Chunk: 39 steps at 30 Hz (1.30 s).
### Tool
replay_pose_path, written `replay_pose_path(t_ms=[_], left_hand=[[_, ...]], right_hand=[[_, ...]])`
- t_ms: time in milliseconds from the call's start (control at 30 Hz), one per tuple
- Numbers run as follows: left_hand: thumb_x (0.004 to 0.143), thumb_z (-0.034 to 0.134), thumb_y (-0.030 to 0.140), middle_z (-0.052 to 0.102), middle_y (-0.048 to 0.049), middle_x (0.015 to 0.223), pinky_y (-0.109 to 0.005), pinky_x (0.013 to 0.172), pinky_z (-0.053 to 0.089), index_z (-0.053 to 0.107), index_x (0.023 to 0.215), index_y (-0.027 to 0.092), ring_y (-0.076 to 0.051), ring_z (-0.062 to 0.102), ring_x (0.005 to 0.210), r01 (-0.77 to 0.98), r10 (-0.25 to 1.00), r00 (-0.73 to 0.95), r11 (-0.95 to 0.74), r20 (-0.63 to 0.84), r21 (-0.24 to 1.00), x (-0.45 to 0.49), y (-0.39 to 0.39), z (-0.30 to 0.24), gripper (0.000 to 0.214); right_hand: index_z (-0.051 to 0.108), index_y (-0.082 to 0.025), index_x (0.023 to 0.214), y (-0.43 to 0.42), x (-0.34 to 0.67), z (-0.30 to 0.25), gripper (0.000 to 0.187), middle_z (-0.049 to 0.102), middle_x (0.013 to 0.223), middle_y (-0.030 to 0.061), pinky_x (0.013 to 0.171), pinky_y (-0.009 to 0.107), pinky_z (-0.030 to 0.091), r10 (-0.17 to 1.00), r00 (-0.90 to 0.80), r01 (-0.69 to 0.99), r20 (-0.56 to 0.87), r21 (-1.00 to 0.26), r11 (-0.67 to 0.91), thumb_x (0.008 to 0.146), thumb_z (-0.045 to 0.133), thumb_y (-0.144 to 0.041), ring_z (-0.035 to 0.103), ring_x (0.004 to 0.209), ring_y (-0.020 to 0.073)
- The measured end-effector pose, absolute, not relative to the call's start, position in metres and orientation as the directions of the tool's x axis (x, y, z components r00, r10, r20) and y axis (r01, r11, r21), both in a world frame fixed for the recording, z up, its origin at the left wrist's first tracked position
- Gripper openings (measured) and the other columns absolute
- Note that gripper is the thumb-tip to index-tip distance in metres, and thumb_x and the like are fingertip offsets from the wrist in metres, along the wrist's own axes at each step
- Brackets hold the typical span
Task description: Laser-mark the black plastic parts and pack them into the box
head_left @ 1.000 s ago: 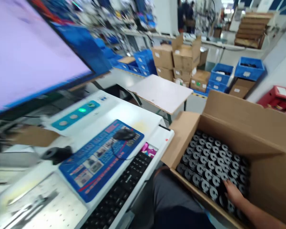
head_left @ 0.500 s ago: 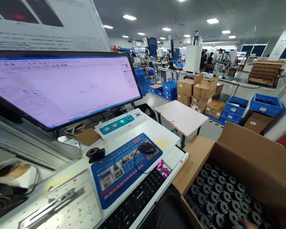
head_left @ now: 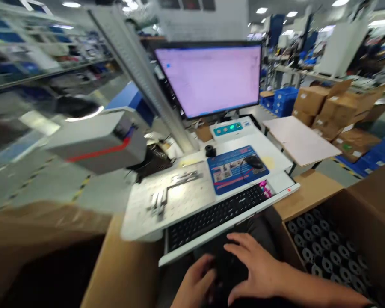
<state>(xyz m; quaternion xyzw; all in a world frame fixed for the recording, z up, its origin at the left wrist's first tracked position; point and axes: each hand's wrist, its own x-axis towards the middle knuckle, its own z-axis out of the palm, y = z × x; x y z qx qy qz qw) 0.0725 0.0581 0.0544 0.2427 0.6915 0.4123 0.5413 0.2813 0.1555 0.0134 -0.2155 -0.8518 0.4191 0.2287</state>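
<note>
Both my hands are low in the middle, in front of the keyboard tray. My left hand [head_left: 195,282] is curled, its fingers against a dark object [head_left: 224,267] that I cannot make out. My right hand [head_left: 259,269] reaches in from the right, fingers and thumb spread round the same dark object. To the right stands an open cardboard box [head_left: 311,192] filled with several upright black spools [head_left: 324,252]. The black keyboard [head_left: 211,218] lies just beyond my hands.
On the white bench are a perforated metal plate [head_left: 176,196], a blue mouse mat [head_left: 234,169] with a black mouse [head_left: 253,161], a button panel [head_left: 231,127] and a lit monitor [head_left: 211,79]. A grey machine head [head_left: 96,141] hangs at left. A cardboard flap [head_left: 122,265] is at lower left.
The view swung left and down. My right hand left the spool box and came to the middle; my left hand came into view beside it.
</note>
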Motion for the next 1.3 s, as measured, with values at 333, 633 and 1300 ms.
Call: replay_pose_path(t_ms=[333,633,1300], left_hand=[[0.091,0.067,0.053,0.069,-0.0058,0.085,-0.029,0.056,0.043,0.066,0.115,0.016,-0.015,0.056,0.059,-0.062,0.907,0.017,0.421,-0.421,0.905,0.014,0.027,0.070,0.044],[0.086,0.063,0.067,0.070,-0.0151,0.112,-0.047,0.090,0.055,0.066,0.113,0.017,-0.035,0.067,0.104,0.197,0.533,-0.841,0.465,-0.095,0.863,-0.111,-0.095,-0.012,0.057],[0.090,0.071,0.026,0.070,-0.0123,0.104,-0.049,0.097,0.054,0.067,0.106,0.013,-0.030,0.068,0.101,0.098,0.234,-0.926,0.906,-0.296,0.411,-0.189,-0.340,-0.088,0.021]], right_hand=[[0.065,-0.027,0.127,0.108,0.220,0.005,0.057,0.068,0.129,0.0101,0.108,0.048,0.057,0.778,-0.612,0.180,0.143,-0.933,0.313,0.074,0.086,-0.030,0.068,0.121,0.0286],[0.066,-0.024,0.121,0.177,0.136,0.020,0.054,0.073,0.117,0.0096,0.099,0.048,0.057,0.861,-0.481,0.326,0.165,-0.878,0.351,0.077,0.082,-0.050,0.069,0.109,0.0292],[0.049,-0.023,0.155,0.280,-0.003,-0.043,0.090,0.064,0.140,0.0184,0.099,0.058,0.049,0.817,-0.517,0.623,0.253,-0.544,0.563,0.075,0.066,-0.062,0.064,0.120,0.0439]])
